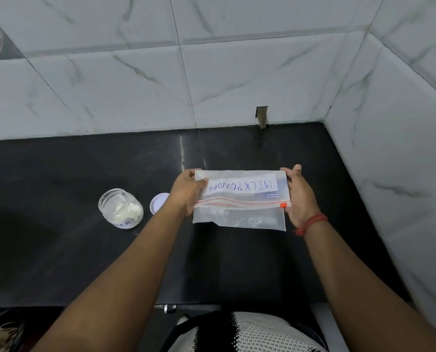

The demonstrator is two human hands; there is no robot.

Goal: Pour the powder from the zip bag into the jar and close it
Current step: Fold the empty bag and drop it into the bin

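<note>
The black countertop [85, 250] is carrying a clear jar [120, 208] with white powder in it; a white lid [158, 202] is lying flat just beside it.

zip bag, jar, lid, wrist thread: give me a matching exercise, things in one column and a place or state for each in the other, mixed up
Things:
1. zip bag
2. jar
3. lid
4. wrist thread

Places or states:
A. open, white powder inside
B. held between both hands, label upside down
C. flat on the counter, between the jar and the left hand
D. red, on the right arm

Pairs: 1-B, 2-A, 3-C, 4-D
</note>
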